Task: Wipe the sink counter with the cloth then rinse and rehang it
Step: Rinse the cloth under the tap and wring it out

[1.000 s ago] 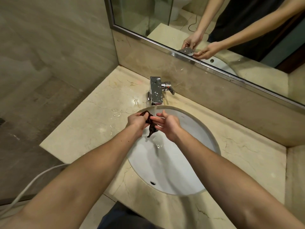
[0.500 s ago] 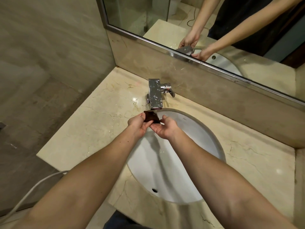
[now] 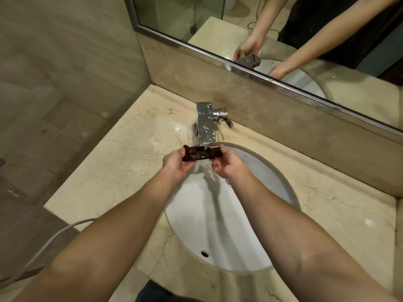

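A small dark brown cloth [image 3: 201, 154] is stretched flat between my two hands, right under the chrome tap's [image 3: 205, 125] spout. Water runs from the spout onto the cloth and falls into the white oval sink [image 3: 257, 243]. My left hand [image 3: 177, 164] grips the cloth's left end. Its right end is pinched by my right hand [image 3: 227, 165]. Both hands hover over the sink's far rim. The beige marble counter [image 3: 113, 168] around the sink is wet, with drops near the tap.
A mirror [image 3: 250, 22] with a metal frame runs along the back wall above a marble upstand and reflects my arms. The tap's lever [image 3: 225, 118] points right. A grey hose [image 3: 43, 243] hangs beside the counter's left front edge. A tiled wall stands at the left.
The cloth, bunched and hanging between my hands a second ago, is now pulled out flat and held up under the spout. My hands have moved apart.
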